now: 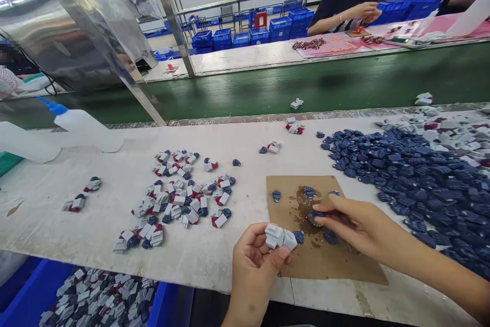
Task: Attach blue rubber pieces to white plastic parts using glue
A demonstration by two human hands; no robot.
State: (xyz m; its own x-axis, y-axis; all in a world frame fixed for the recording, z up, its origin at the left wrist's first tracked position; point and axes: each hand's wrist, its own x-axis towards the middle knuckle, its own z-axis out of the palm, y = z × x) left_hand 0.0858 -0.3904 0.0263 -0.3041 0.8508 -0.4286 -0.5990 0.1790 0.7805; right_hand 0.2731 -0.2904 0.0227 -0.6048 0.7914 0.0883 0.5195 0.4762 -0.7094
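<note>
My left hand pinches a light grey plastic part at the near left edge of a brown cardboard sheet. Over the middle of that sheet, my right hand has thumb and forefinger closed on a small dark blue plastic piece, just above a dark wet stain. Several more blue pieces lie on the cardboard, among them one at its upper left. The grey part and the blue piece are apart. Fingers partly cover both.
A big pile of blue pieces lies at right, grey-and-red parts behind it. Assembled grey, red and blue pieces are spread at left. A blue bin stands below, white bottles far left. A co-worker sits across the green conveyor.
</note>
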